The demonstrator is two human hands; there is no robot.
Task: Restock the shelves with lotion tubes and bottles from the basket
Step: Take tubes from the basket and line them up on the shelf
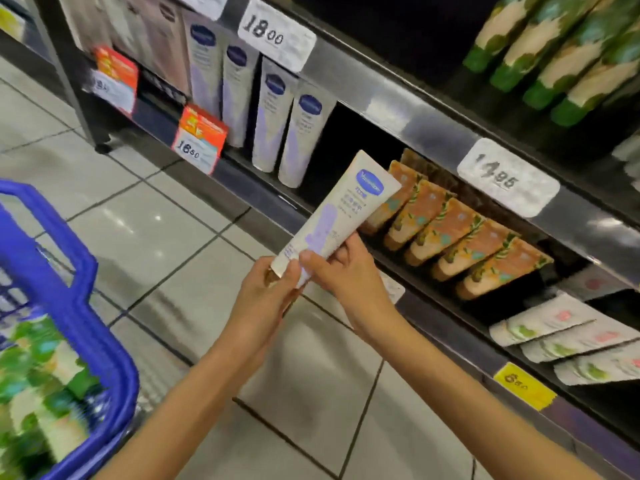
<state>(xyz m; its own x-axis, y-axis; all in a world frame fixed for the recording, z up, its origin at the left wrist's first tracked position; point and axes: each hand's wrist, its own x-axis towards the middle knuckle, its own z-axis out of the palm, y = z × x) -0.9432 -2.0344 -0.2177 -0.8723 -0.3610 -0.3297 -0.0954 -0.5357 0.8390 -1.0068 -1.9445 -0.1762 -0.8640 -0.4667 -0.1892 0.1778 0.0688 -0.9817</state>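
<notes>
One lilac tube (pixel 341 209), cap end gripped by left hand (pixel 263 296) and right hand (pixel 343 271). Four matching tubes (pixel 272 123) shelved beyond; five orange tubes (pixel 446 233) just behind.

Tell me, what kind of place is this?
Most likely a shop: shelves hold rows of lotion tubes, price tags sit on the shelf edges, and a blue basket of stock stands nearby.
</notes>
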